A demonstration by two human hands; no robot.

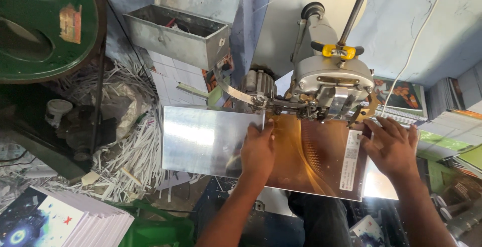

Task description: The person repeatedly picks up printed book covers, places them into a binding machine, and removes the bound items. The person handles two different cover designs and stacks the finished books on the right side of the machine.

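Observation:
A glossy orange-brown booklet cover (311, 154) with a white label strip lies flat on the shiny steel machine table (201, 139). My left hand (257, 149) presses down on its left edge, fingers pointing at the machine head. My right hand (391, 144) presses flat on its right edge beside the label. The booklet's far edge sits under the grey metal stitching machine head (331, 84), which rises just beyond both hands.
A grey metal box (175, 33) stands open at the back left. White paper trimmings (130, 161) pile up left of the table. A stack of booklets (60, 222) lies bottom left. More printed stacks (447, 126) stand at the right. A green wheel (45, 26) fills the top left.

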